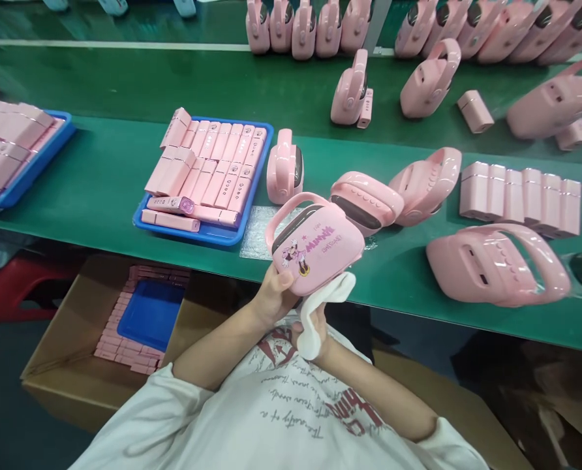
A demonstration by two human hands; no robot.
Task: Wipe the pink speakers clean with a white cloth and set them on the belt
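Note:
My left hand (274, 294) is closed on the lower left corner of a pink portable speaker (320, 248) with a handle and a Minnie print on its front. The speaker is tilted, held at the near edge of the bench. A folded white cloth (311, 326) is gripped in my right hand (320, 321), just below the speaker, its upper end reaching the speaker's bottom edge. Behind the held speaker stand more pink speakers (367, 202), close to it. A sheet of clear bubble wrap (256, 235) lies on the bench to its left.
A blue tray (242, 237) of pink oblong pieces sits on the green bench (109, 170), with another blue tray (59, 147) farther left. Pink blocks (520, 196) and a speaker (491, 264) lie at right. Speakers (305, 29) line the back. Below is a cardboard box (66, 333).

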